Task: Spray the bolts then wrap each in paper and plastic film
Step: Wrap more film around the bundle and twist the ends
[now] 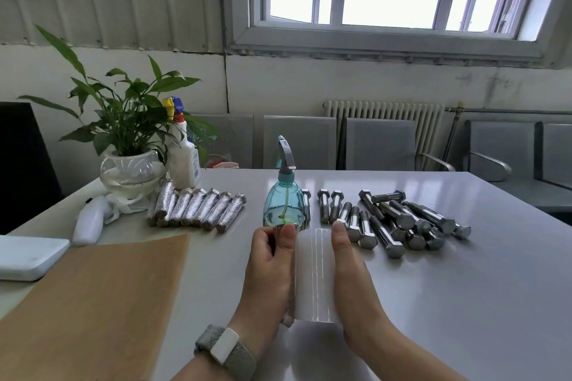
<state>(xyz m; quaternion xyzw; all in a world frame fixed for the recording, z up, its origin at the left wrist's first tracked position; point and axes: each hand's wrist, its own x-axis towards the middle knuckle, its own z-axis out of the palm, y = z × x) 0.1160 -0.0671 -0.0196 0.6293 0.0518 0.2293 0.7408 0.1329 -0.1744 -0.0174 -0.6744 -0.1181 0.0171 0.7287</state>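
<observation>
**Greys, silver and one patch of teal**

The desk (433,272) is a glossy pale grey. On it the bare bolts (402,223) gleam steel-silver, while the wrapped bolts (198,209) glint a crinkled silver-grey. The spray bottle (284,207) is clear teal with a grey trigger. The roll of plastic film (315,275) looks milky white with faint lengthwise streaks. The paper sheet (102,303) is plain tan-brown. The potted plant (123,120) is deep green in a clear glass bowl. The wristband (226,349) is speckled grey with a white clasp.
</observation>
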